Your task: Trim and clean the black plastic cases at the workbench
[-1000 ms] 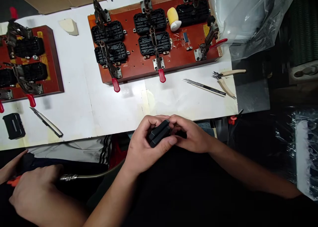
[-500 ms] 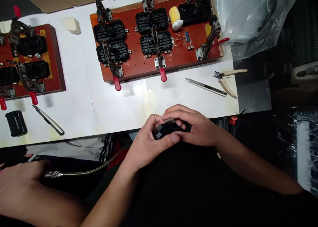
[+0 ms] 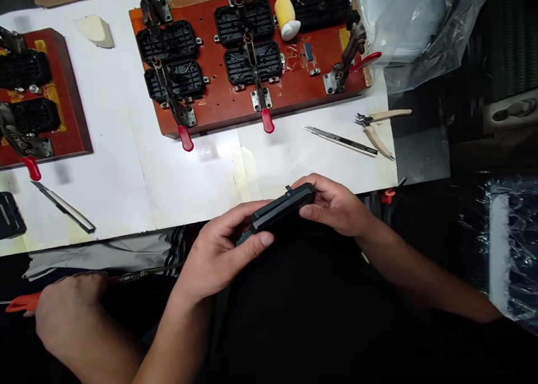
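Between my two hands, just off the near edge of the table, is a black plastic housing (image 3: 282, 207), tilted so that its narrow side faces up. A small tab stands up from its far edge. My left hand (image 3: 229, 249) grips the left end, thumb along the near side. At the other end my right hand (image 3: 336, 204) is closed round the housing, its thumb on the near face. The fingers behind the part are partly hidden. Beyond my hands lie a craft knife (image 3: 340, 141) and a pair of side cutters (image 3: 374, 127) with cream handles.
A red-brown fixture board (image 3: 222, 101) carries several black plastic parts under toggle clamps, plus a yellow-and-white roll (image 3: 287, 18). Another board (image 3: 69, 87) stands left. A second knife (image 3: 63, 206) and black part (image 3: 10, 214) lie nearby. A co-worker's hand (image 3: 71, 300) holds an orange tool (image 3: 23, 302).
The housing has been turned, showing its long narrow side, and my hands have moved apart to its ends. The view has shifted right. The co-worker's hand now shows an orange tool.
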A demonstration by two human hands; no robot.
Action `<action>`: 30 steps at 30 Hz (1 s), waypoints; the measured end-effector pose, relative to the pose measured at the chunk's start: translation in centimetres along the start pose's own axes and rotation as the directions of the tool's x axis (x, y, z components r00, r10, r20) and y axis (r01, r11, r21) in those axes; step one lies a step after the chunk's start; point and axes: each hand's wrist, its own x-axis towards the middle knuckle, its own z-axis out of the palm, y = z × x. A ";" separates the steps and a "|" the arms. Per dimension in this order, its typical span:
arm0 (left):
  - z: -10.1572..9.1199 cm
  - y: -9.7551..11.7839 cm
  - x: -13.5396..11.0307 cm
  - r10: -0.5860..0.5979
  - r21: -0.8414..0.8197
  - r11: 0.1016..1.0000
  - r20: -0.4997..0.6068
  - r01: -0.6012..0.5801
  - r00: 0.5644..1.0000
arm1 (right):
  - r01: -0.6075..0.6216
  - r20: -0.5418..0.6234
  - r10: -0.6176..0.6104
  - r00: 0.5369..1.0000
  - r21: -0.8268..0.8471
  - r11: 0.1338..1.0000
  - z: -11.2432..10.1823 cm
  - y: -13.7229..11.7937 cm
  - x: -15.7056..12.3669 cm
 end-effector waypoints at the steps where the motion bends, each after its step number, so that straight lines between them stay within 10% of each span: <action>1: 0.0 0.0 0.0 0.024 0.026 0.999 -0.026 -0.023 0.999 | 0.001 -0.009 -0.001 1.000 -0.014 1.000 0.1 0.0 -0.1; 22: 0.2 0.1 0.3 0.192 -0.049 0.980 -0.031 -0.193 0.981 | 0.207 -0.009 -0.217 0.976 -0.268 0.941 1.0 -0.6 -0.1; 30: 0.3 0.9 0.8 0.206 0.405 0.899 -0.055 -0.167 0.977 | 0.304 0.083 -0.325 0.942 -0.620 0.723 0.8 -0.4 0.8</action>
